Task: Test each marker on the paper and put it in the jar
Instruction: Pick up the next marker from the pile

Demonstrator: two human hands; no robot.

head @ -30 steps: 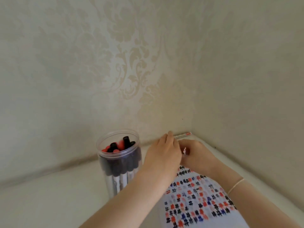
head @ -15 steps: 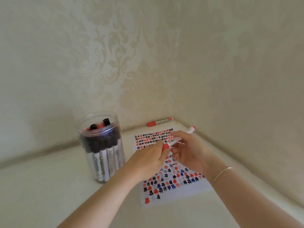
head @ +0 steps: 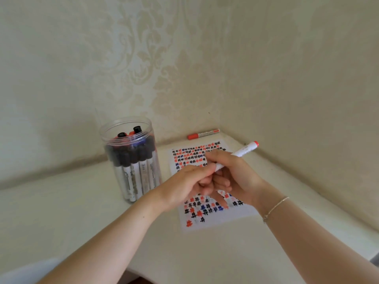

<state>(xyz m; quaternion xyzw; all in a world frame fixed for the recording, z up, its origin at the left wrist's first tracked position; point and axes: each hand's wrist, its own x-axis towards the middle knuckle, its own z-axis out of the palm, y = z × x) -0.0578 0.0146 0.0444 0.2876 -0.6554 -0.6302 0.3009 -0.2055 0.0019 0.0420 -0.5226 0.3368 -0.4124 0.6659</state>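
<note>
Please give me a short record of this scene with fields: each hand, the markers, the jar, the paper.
right hand: holds white marker by the barrel
left hand: grips the marker's near end
cap: cannot tell whether it is on
spare marker: red cap, lies against the wall
jar: clear, open, upright, full of markers
paper: covered with red, black, blue marks

We note the jar (head: 127, 140): clear glossy plastic, smooth wall, catching light at the rim. Markers inside (head: 141, 171): smooth plastic barrels, dark caps. Held marker (head: 244, 151): white plastic, slight sheen. Spare marker (head: 203, 133): same plastic, red cap. Paper (head: 207, 222): thin, matt, inked with marks. Bench (head: 61, 206): smooth, pale, matt. Wall (head: 143, 58): embossed wallpaper, faint satin pattern. Bracelet (head: 274, 209): fine metal chain.
</note>
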